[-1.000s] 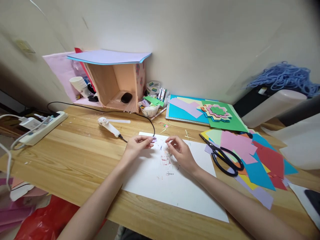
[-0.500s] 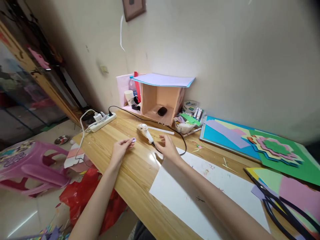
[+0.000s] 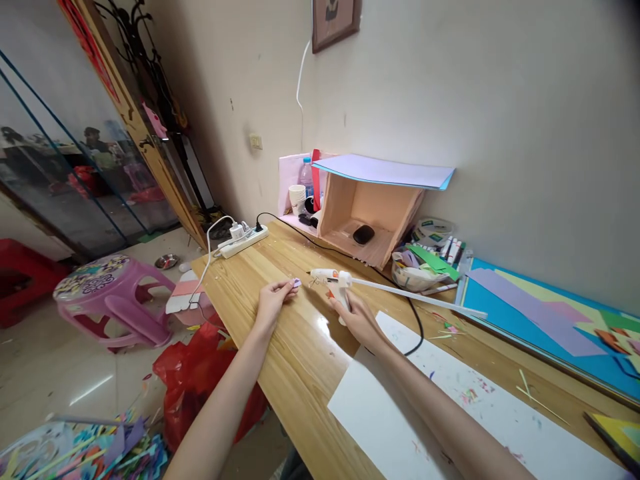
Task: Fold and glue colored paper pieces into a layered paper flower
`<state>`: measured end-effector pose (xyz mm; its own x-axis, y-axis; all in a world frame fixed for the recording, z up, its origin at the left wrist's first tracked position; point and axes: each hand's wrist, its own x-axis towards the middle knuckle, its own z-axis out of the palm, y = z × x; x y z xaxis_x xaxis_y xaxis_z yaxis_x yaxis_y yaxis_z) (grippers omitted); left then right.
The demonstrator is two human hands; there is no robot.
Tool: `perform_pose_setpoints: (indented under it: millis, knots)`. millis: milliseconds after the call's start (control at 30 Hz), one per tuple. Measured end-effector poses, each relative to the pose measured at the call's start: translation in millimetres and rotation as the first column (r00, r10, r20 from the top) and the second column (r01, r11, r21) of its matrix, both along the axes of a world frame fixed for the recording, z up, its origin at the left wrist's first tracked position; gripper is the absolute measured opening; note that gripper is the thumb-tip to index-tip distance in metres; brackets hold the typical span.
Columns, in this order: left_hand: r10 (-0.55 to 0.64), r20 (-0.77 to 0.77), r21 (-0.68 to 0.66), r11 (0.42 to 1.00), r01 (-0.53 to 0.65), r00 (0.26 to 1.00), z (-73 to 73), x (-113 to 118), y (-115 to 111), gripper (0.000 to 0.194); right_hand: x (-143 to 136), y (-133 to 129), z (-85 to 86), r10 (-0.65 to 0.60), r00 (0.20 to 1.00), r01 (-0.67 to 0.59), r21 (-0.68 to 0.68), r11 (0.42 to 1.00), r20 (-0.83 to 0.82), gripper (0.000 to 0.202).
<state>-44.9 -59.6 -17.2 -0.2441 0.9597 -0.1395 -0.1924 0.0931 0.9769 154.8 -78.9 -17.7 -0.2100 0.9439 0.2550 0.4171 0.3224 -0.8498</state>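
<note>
Between the fingertips of my left hand (image 3: pixel 274 301) is a small purple paper piece (image 3: pixel 297 283), held just above the wooden table (image 3: pixel 295 347). My right hand (image 3: pixel 356 316) is wrapped round the handle of a white glue gun (image 3: pixel 340 280). The gun's nozzle points left, towards the paper piece, without touching it. A long glue stick (image 3: pixel 420 297) sticks out of the gun's back end to the right. Below my right forearm lies a large white sheet (image 3: pixel 370 393) with coloured specks on it.
A cardboard box (image 3: pixel 370 200) with a purple top stands at the back, a black mouse (image 3: pixel 363 234) inside. Right of it are a bowl of scraps (image 3: pixel 417 277) and blue sheets (image 3: pixel 525 300). A power strip (image 3: pixel 243 241) sits back left; a pink stool (image 3: pixel 115 307) stands on the floor.
My right hand has taken hold of the glue gun and lifted it from the table, its nozzle now facing left. The view has turned left. My left hand still pinches the purple piece.
</note>
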Motion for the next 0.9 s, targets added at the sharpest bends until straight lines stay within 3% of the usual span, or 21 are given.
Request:
perform_pose_setpoints:
  millis: [200, 900]
  knots:
    - [-0.017, 0.012, -0.014, 1.000, 0.017, 1.000, -2.3, 1, 1, 0.030, 8, -25, 0.5, 0.008, 0.985, -0.041, -0.186, 0.982, -0.173, 0.033]
    - [-0.054, 0.001, -0.061, 0.997, 0.054, 0.999, 0.9, 5, -3, 0.024, 5, -25, -3.3, 0.015, 0.995, -0.029, -0.154, 0.988, -0.095, 0.033]
